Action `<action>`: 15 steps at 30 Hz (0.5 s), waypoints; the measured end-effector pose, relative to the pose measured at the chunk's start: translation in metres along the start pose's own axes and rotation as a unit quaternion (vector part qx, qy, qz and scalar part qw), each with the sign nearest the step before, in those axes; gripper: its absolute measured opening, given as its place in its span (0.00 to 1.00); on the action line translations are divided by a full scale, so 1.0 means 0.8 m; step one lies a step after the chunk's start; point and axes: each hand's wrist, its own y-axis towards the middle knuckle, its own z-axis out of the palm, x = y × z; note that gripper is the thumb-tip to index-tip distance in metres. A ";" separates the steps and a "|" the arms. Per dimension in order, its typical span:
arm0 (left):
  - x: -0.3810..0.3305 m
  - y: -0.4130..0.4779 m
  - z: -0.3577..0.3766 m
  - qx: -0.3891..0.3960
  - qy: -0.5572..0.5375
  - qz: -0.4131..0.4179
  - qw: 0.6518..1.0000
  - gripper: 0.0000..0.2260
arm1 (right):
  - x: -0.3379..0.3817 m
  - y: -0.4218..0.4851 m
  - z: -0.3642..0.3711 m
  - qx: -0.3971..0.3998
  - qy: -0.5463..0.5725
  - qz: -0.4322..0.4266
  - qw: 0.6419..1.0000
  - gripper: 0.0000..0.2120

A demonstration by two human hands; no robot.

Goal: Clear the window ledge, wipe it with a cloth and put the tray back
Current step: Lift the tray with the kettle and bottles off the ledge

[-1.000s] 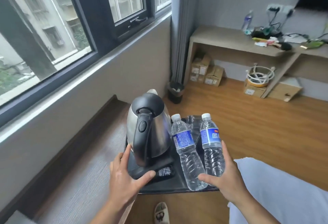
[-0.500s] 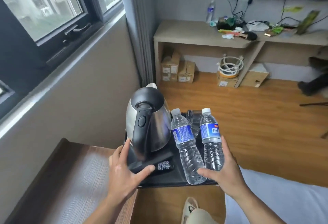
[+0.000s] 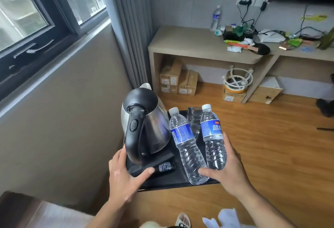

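- My left hand (image 3: pixel 124 175) and right hand (image 3: pixel 229 171), well apart, each gripped a side of the tray (image 3: pixel 168 180), which hung over the floor, off the ledge (image 3: pixel 21 204).
- I judged level and slow was best, since the kettle (image 3: pixel 144 126) and bottles (image 3: pixel 188 148) stood loose and could topple.

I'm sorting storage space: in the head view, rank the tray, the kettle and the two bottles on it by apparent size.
1. tray
2. kettle
3. left bottle and right bottle: alike, unranked
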 end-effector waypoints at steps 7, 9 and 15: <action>-0.040 0.106 0.053 0.012 0.010 0.006 1.000 0.51 | -0.002 0.115 -0.033 -0.004 0.001 0.006 1.000 0.70; -0.047 0.141 0.066 0.016 0.009 0.009 1.000 0.51 | -0.002 0.147 -0.036 -0.011 0.006 0.000 1.000 0.68; -0.054 0.262 0.104 0.038 0.008 0.026 0.999 0.51 | -0.002 0.253 -0.034 -0.022 0.023 0.020 0.999 0.70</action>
